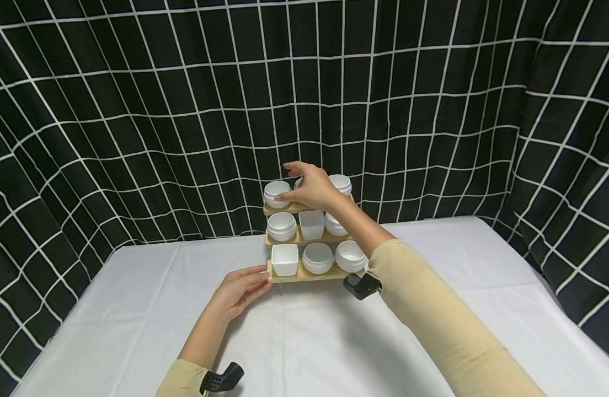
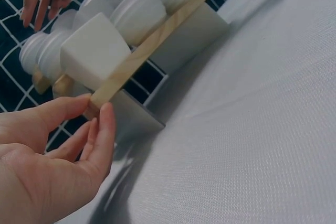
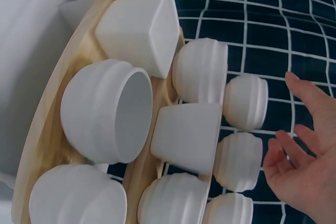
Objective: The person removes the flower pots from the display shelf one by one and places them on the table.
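Note:
A three-tier wooden rack [image 1: 309, 277] stands on the white table and carries several white cups. The bottom tier holds a square cup [image 1: 285, 259] and two round ones. My left hand [image 1: 250, 282] lies low on the table, its straight fingertips [image 2: 105, 124] touching the left end of the bottom shelf [image 2: 147, 51]. My right hand [image 1: 306, 187] hovers over the top tier, covering the middle cup, with its thumb beside the left round cup [image 1: 277, 193]. In the right wrist view its fingers [image 3: 302, 169] are spread and hold nothing, just clear of the top cups [image 3: 245, 100].
A white cloth covers the table [image 1: 433, 264]. A black curtain with a white grid [image 1: 135, 138] hangs close behind the rack and along both sides. Black wrist camera mounts [image 1: 361, 285] sit on both sleeves.

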`<state>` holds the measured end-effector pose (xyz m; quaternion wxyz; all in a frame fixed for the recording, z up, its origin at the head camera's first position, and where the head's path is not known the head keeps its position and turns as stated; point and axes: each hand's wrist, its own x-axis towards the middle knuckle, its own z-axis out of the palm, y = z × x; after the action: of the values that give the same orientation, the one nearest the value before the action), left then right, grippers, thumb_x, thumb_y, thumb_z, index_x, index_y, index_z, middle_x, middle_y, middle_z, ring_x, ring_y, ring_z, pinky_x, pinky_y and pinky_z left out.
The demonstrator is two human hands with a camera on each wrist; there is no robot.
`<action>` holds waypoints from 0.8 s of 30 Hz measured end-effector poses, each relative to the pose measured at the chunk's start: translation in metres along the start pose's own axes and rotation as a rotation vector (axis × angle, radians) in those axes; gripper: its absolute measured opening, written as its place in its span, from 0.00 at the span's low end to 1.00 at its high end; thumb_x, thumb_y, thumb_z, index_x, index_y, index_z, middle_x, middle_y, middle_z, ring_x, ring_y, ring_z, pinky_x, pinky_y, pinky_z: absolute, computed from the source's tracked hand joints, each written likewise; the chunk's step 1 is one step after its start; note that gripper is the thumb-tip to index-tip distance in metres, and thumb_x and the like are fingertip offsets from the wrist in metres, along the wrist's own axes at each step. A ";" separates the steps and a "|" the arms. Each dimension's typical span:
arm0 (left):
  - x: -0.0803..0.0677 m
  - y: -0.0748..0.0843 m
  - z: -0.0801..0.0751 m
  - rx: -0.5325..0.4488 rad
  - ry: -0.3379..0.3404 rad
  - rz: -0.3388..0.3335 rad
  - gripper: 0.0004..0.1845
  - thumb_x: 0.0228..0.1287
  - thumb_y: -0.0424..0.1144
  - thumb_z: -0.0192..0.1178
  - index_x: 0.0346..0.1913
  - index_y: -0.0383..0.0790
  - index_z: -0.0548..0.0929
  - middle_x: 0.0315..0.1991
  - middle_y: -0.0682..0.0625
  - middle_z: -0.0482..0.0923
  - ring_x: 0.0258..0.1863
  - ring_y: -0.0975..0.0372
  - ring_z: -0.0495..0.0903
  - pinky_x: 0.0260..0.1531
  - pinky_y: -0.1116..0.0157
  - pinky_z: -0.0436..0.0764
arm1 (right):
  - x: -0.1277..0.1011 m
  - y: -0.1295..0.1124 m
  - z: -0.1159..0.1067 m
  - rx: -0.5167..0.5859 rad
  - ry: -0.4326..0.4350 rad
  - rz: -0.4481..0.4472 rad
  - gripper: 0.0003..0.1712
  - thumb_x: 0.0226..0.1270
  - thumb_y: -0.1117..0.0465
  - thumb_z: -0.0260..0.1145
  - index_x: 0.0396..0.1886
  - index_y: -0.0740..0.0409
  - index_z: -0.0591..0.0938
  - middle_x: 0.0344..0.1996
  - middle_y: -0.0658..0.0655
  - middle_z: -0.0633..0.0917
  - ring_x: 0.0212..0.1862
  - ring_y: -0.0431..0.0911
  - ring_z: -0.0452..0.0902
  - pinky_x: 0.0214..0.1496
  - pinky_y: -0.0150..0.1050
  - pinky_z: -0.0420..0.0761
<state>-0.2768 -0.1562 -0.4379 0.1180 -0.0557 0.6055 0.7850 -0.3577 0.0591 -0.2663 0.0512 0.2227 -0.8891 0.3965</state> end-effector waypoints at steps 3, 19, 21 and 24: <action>0.000 0.000 -0.001 0.000 0.002 -0.002 0.24 0.74 0.22 0.57 0.69 0.16 0.71 0.43 0.44 0.85 0.39 0.65 0.87 0.48 0.71 0.91 | 0.004 -0.001 0.003 -0.004 -0.001 0.009 0.45 0.63 0.58 0.80 0.77 0.63 0.71 0.70 0.66 0.78 0.62 0.59 0.80 0.66 0.50 0.83; 0.000 0.001 0.000 0.001 0.019 -0.006 0.24 0.74 0.22 0.59 0.69 0.17 0.72 0.46 0.42 0.85 0.39 0.64 0.87 0.48 0.71 0.91 | 0.022 -0.003 0.017 -0.111 -0.032 0.076 0.48 0.62 0.54 0.81 0.79 0.54 0.71 0.73 0.58 0.77 0.75 0.61 0.61 0.81 0.69 0.56; 0.001 0.001 -0.001 0.007 0.021 -0.009 0.23 0.74 0.23 0.59 0.69 0.18 0.72 0.45 0.42 0.85 0.39 0.64 0.87 0.48 0.71 0.91 | 0.024 -0.003 0.019 -0.133 -0.030 0.085 0.48 0.61 0.54 0.81 0.79 0.53 0.70 0.72 0.58 0.77 0.74 0.60 0.62 0.81 0.70 0.54; 0.001 0.001 -0.002 0.010 0.019 -0.006 0.23 0.74 0.23 0.59 0.69 0.18 0.73 0.45 0.42 0.85 0.39 0.65 0.87 0.48 0.71 0.91 | 0.027 -0.003 0.021 -0.157 -0.032 0.091 0.48 0.61 0.54 0.81 0.79 0.52 0.70 0.72 0.58 0.77 0.72 0.59 0.63 0.78 0.67 0.57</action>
<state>-0.2780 -0.1583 -0.4380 0.1149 -0.0646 0.6104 0.7811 -0.3785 0.0321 -0.2714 0.0360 0.1835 -0.9274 0.3238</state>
